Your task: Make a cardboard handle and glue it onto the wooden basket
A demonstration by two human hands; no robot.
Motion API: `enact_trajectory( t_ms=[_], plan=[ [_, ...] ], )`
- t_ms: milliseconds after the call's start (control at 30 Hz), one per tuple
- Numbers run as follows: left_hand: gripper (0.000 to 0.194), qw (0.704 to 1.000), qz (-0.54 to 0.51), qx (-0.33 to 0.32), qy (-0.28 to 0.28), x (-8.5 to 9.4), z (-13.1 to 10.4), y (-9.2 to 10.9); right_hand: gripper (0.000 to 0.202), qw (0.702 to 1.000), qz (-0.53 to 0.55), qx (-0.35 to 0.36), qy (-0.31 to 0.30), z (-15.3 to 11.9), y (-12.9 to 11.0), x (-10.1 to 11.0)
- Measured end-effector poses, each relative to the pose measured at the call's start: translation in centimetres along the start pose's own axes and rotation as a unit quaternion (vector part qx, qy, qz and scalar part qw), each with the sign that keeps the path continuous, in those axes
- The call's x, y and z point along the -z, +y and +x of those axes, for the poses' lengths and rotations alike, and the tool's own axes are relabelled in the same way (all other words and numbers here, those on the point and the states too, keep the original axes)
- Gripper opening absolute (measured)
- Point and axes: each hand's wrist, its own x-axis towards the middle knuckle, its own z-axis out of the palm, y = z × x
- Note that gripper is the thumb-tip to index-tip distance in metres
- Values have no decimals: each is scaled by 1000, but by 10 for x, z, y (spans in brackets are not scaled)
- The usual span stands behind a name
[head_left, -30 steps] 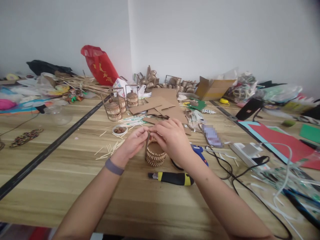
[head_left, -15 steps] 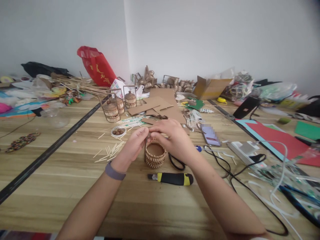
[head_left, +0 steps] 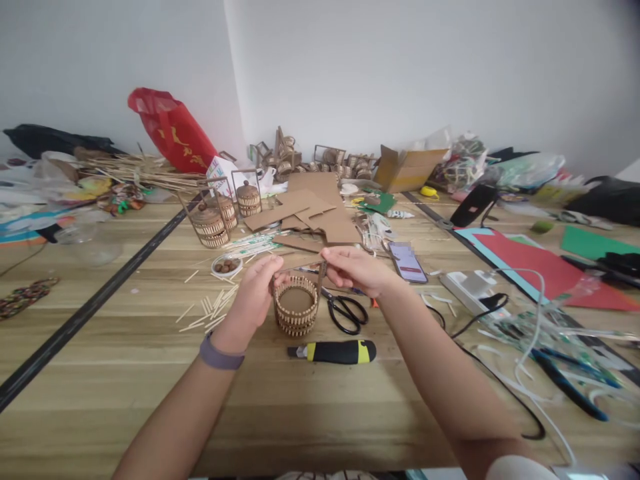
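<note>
A small round basket (head_left: 296,319) of short wooden sticks and brown card stands on the wooden table, its arched handle (head_left: 301,267) rising over it. My left hand (head_left: 257,290) is closed on the handle's left upright near the top corner. At the right top corner, my right hand (head_left: 354,268) pinches the handle between thumb and fingers. Right of the basket lie black-handled scissors (head_left: 347,313), blades partly hidden. A black and yellow utility knife (head_left: 341,352) lies in front of it, blade pointing left.
Loose sticks (head_left: 213,305) and a white dish of brown beads (head_left: 227,266) lie left. Lidded baskets (head_left: 209,225) stand behind them. Cardboard pieces (head_left: 310,210) cover the back middle. A phone (head_left: 407,261), power strip (head_left: 473,293) and cables lie right.
My right hand has moved right from beside my left hand to the handle's right corner, uncovering the handle and scissors. The whole view has shifted slightly.
</note>
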Motion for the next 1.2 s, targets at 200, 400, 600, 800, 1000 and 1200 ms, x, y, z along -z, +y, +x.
enact_trajectory(
  t_ms=[200, 400, 600, 800, 1000, 1200],
  plan=[
    [32, 999, 7, -12, 34, -2, 0, 1, 48, 996, 48, -28, -70, 4, 1, 3],
    [33, 999, 25, -10, 36, -4, -2, 2, 39, 994, 63, -35, -87, 5, -1, 6],
    [32, 999, 31, -3, 34, -3, -4, 4, 36, 993, 61, -54, -84, 4, -6, 6],
    [30, 998, 53, -6, 35, -2, -5, 5, 28, 993, 48, -76, -80, 3, -12, 5],
    [31, 996, 82, -4, 36, 1, -5, 7, 32, 990, 61, -88, -95, 4, -12, 7],
    [29, 991, 137, -5, 4, 11, -2, 7, 29, 985, 101, -94, -101, 5, -7, 12]
  ],
)
